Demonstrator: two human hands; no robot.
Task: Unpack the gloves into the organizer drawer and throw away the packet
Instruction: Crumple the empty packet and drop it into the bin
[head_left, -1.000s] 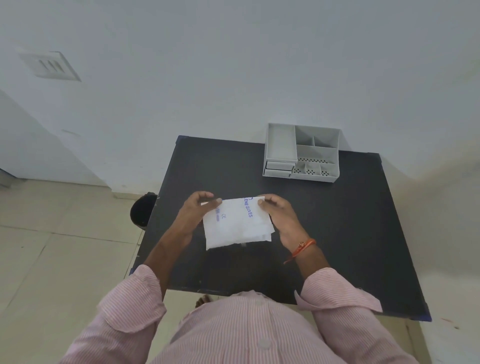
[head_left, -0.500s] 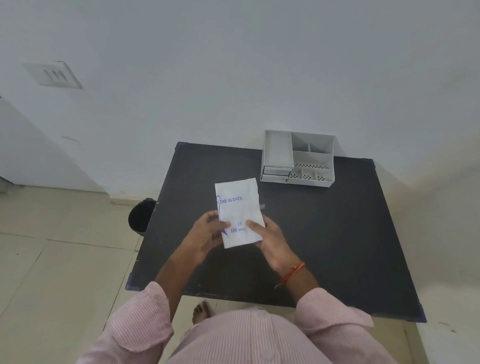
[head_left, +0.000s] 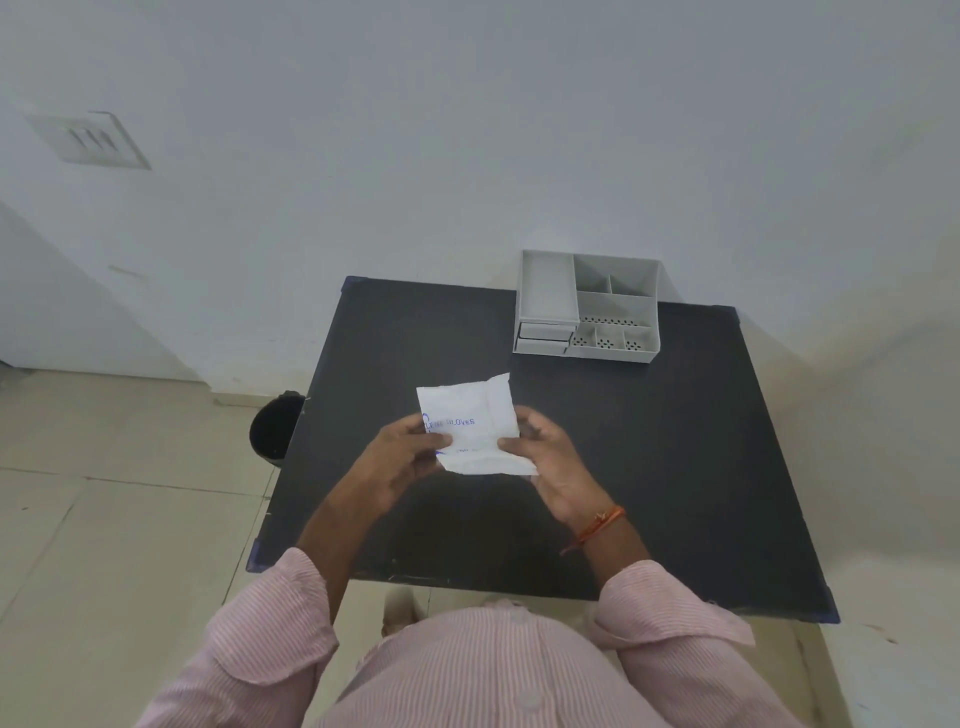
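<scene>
In the upper left of the frame one switch plate (head_left: 88, 139) sits on the white wall. Lower down, at the left edge of the table, one dark bin (head_left: 274, 429) stands on the tiled floor, partly hidden by the table's side. One black table (head_left: 675, 467) fills the middle of the frame, its top bare apart from one organizer.

Just left of centre, the left hand (head_left: 402, 465) grips the left edge of one white packet (head_left: 470, 423), thumb on the printed face and fingers behind it. The packet is held up over the middle of the table, roughly upright and a little crumpled, with blue print that reads "GLOVES" across it. It looks closed, with none of its contents showing. Just right of centre, the right hand (head_left: 553, 467) pinches the packet's lower right corner, thumb in front. One orange thread band (head_left: 597, 527) circles the right wrist. Two pink striped sleeves show at the bottom of the frame, one on each arm.

In the upper right part of the table, against the wall, stands the one grey organizer (head_left: 587, 306), well apart from the hands. It has one long open tray on its left, two small drawers (head_left: 544, 338) stacked below that, both closed, and six open compartments on its right.
</scene>
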